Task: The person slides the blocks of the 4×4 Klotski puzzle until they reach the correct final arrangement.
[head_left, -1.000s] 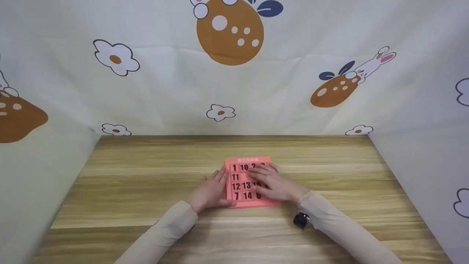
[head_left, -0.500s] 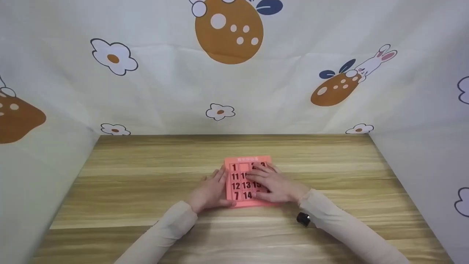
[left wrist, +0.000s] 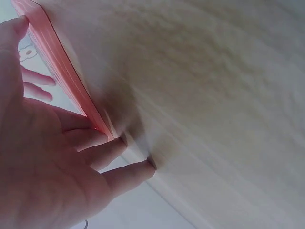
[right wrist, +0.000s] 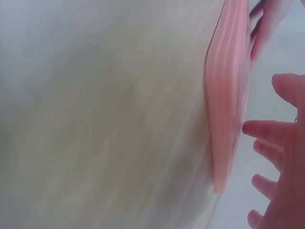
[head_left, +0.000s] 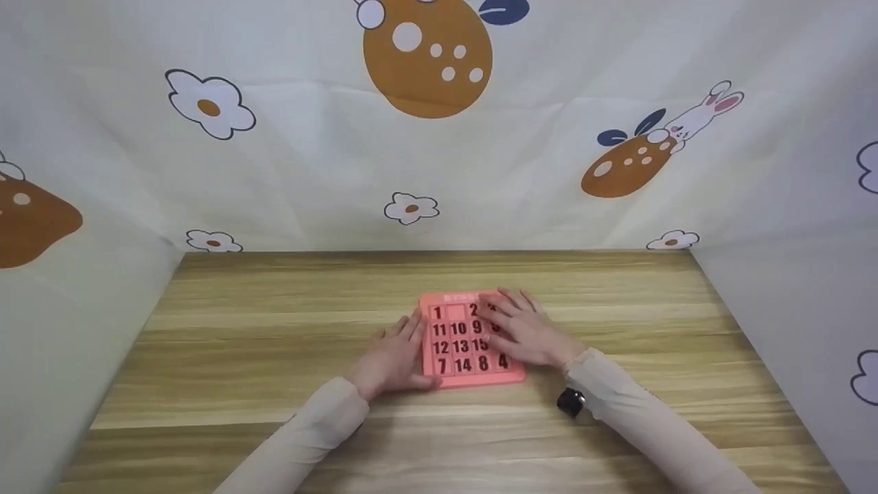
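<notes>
A pink number sliding puzzle lies flat on the table, with black numerals on its tiles. Its gap is in the top row, just right of the 1 tile; the 10 tile sits directly below that gap. My left hand rests along the left side, extended fingers against the edge and thumb at the near corner. Over the right-hand columns is my right hand, fingers spread and partly covering the upper right tiles. From the right wrist view, the index fingertip appears close above the puzzle's face.
The wood-grain table extends around the puzzle. A pale curtain printed with flowers, rabbits and orange fruit encloses the back and sides. A small black device sits at the right wrist.
The 10 tile has slid down from the top row, so the gap now lies above it. My right hand has shifted right, uncovering more tiles; my left hand stays put.
</notes>
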Demonstrator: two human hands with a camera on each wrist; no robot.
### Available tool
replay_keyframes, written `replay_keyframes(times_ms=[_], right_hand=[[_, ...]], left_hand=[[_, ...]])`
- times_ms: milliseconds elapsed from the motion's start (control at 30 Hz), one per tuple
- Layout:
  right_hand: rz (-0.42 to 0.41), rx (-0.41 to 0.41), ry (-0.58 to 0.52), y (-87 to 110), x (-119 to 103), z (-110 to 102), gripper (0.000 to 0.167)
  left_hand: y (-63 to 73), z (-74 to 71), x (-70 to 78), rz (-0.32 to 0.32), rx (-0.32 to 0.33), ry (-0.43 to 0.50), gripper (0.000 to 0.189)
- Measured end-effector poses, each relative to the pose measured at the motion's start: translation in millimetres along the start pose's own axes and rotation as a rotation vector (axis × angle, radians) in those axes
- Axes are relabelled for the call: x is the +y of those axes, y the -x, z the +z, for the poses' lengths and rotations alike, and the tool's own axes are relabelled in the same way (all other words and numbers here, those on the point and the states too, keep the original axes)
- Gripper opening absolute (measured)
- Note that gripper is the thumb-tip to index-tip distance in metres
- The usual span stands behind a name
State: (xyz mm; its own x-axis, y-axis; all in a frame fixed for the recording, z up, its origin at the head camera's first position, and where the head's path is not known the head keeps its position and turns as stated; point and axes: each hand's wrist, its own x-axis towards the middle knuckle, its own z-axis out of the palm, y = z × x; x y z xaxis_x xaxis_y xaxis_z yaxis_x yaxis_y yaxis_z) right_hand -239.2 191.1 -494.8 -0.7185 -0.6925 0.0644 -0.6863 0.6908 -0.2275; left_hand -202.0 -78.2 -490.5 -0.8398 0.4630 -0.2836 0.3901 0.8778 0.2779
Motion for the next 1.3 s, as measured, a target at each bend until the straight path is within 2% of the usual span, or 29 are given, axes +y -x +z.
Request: replay_keyframes(times_ms=[367,533,667,800,1033,1300], right_hand=[[0.027,-0.132,-0.022,-14.6,-8.6,4.3,0.055],[0.03,-0.066,-0.049,-12.1,-2.9,1.4,0.053],[0.045,0.027,-0.059,-2.9,11.1,-4.2,0.054],[0.067,0.068,-0.047,8.1,23.8,-9.0,0.053],[0.053,0.046,-0.044,19.9,33.1,-9.0,0.049],[0.027,0.001,-0.042,16.1,27.2,-7.4,0.049]], left_hand=[[-3.2,1.8,0.7,0.01,0.009,-0.001,0.112],[-3.7,1.5,1.2,0.015,0.008,0.008,0.113],[-2.4,0.4,1.1,0.011,0.01,0.024,0.113],[-0.3,-1.0,0.9,-0.003,0.006,0.029,0.114],[-0.2,-1.4,0.4,-0.011,-0.001,0.018,0.114],[-1.0,1.4,-0.4,-0.008,0.0,0.042,0.113]])
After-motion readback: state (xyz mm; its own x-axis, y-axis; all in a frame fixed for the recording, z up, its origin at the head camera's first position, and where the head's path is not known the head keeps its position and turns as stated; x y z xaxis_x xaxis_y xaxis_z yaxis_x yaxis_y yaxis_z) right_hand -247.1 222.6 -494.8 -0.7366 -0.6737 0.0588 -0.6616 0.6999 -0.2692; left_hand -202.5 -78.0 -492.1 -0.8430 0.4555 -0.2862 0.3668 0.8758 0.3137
